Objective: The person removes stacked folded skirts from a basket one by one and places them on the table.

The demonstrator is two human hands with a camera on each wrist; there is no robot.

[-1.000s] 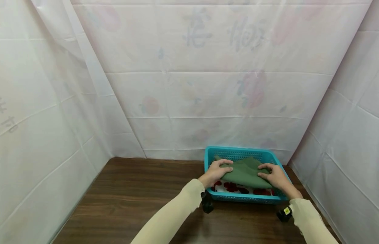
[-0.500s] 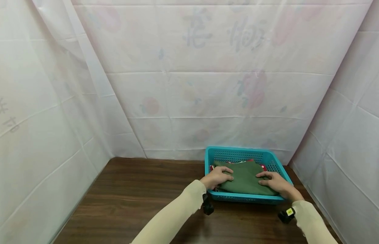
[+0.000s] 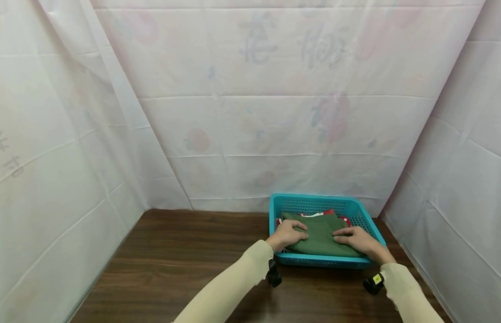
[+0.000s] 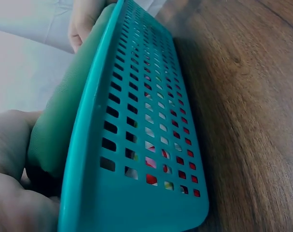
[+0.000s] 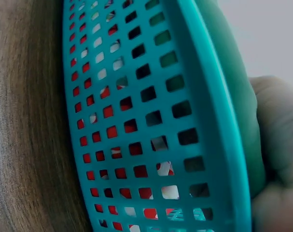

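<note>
A folded green cloth (image 3: 320, 233) lies in a teal plastic basket (image 3: 323, 260) at the right back of a wooden table (image 3: 173, 255). It covers a red and white patterned cloth (image 3: 327, 213) that peeks out behind it. My left hand (image 3: 288, 233) curls over the green cloth's left edge (image 4: 64, 121), fingers on top. My right hand (image 3: 355, 240) lies on the cloth's right part, fingers fairly straight and pointing left. The wrist views show the basket's perforated wall (image 4: 151, 145) (image 5: 136, 121) close up, with red fabric behind the holes.
White sheets (image 3: 250, 112) hang close around the table on the left, back and right. The basket stands near the right sheet. The table's left and front parts show bare brown wood.
The green cloth has come down from a tilted, lifted position and now lies flat in the basket. My right hand has slid a little leftward over it.
</note>
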